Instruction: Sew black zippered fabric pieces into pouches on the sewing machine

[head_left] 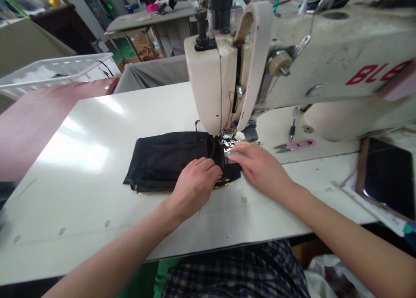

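Note:
A folded black fabric piece with a gold zipper along its near edge lies on the white sewing table, its right end under the presser foot of a cream sewing machine. My left hand rests on the fabric's right part, fingers curled and pressing it down. My right hand lies flat on the fabric's end beside the presser foot, fingers stretched toward the needle.
Pink thread snips lie on the table right of the needle. A dark tablet sits at the right edge. A clear plastic bin and pink fabric are at the left. More tables stand behind.

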`<state>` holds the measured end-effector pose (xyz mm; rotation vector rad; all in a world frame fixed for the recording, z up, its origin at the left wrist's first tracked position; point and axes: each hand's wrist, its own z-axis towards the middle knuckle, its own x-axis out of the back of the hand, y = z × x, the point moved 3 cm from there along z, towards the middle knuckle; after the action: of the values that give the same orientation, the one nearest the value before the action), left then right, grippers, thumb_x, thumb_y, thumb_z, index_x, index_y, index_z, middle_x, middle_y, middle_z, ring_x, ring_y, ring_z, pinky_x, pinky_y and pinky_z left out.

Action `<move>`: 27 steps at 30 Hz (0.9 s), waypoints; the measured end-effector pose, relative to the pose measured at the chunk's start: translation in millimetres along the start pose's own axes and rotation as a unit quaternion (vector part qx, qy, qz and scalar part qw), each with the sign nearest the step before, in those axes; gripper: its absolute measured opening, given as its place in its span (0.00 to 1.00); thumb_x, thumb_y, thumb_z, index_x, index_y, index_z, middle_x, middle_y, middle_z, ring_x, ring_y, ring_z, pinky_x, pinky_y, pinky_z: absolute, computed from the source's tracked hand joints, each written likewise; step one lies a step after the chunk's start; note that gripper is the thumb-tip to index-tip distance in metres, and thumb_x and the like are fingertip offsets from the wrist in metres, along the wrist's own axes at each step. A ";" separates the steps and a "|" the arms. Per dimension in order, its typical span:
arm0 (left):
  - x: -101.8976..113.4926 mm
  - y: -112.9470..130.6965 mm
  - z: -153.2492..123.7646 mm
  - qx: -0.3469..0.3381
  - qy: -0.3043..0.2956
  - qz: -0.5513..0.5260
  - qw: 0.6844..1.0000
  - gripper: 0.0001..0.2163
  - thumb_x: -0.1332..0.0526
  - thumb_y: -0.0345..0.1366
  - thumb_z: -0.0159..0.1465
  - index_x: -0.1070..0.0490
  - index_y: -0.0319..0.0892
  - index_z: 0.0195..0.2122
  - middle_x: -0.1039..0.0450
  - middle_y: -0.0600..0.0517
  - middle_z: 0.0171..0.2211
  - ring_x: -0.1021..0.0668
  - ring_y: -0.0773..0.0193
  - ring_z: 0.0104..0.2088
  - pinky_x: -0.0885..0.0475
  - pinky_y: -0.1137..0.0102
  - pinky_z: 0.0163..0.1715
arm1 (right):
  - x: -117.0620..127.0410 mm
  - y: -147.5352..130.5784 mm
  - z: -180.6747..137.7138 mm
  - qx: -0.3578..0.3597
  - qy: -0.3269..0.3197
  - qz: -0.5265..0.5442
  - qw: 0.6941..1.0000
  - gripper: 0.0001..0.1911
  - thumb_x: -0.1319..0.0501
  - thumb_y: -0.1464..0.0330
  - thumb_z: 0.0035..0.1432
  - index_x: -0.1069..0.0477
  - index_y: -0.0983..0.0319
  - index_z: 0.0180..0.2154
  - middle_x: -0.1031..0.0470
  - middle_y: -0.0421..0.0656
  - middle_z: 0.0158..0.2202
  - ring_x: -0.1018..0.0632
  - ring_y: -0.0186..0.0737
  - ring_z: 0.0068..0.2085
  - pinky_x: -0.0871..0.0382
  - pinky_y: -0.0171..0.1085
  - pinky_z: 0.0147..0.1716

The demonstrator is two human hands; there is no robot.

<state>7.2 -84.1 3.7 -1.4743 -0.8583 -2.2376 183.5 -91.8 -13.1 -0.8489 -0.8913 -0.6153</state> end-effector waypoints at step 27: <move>1.1 -22.2 9.9 0.017 -0.069 -0.166 0.984 0.06 0.41 0.27 0.62 0.26 0.39 0.30 0.27 0.51 0.28 0.26 0.65 0.31 0.33 0.73 0.31 | 4.4 -75.9 -29.3 -0.046 -0.062 0.021 0.997 0.18 0.43 0.67 0.61 0.31 0.70 0.51 0.27 0.53 0.43 0.29 0.51 0.44 0.31 0.49 0.45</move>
<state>1.2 -60.7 0.8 -1.5831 -1.2627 -2.3530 140.0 -157.3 8.5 -0.9962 -0.9605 -0.5745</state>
